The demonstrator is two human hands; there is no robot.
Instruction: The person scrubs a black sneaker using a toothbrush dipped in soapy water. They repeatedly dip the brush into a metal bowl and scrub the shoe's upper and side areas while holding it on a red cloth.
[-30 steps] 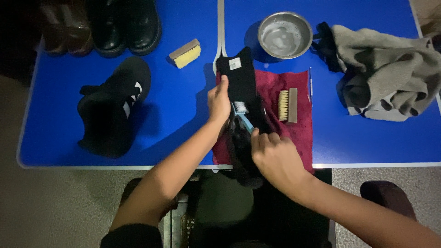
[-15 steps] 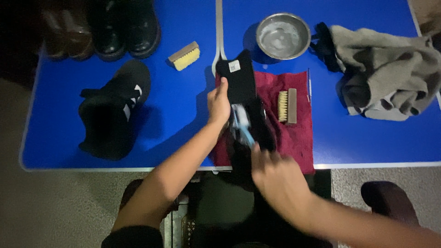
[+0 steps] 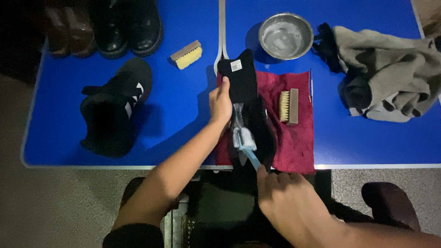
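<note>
Blue bench (image 3: pixel 183 124) carries everything before you. At its far left corner stand two pairs of boots, one brown pair (image 3: pixel 66 30) and one black pair (image 3: pixel 131 25). Nearer the left edge lies one loose black sneaker (image 3: pixel 115 108) with white stripes. Just right of the boots, toward the far edge, rests a yellow-bristled brush (image 3: pixel 187 54).

Your left hand (image 3: pixel 220 103) sits near the middle of the bench, its fingers clamped on the side of a second black shoe (image 3: pixel 250 103), which lies lengthwise on a dark red towel (image 3: pixel 298 138) reaching the near edge. Your right hand (image 3: pixel 287 202) hangs just past the near edge, fingers closed round the handle of a blue toothbrush (image 3: pixel 245 144) whose head rests on that shoe.

One wooden brush (image 3: pixel 288 106) lies on the towel just right of the shoe. One steel bowl (image 3: pixel 285 36) stands at the far edge beyond it. A grey cloth (image 3: pixel 390 69) is bunched by the far right corner, with something black (image 3: pixel 327 43) tucked at its left side.

So: three brushes, two loose shoes, one bowl.
</note>
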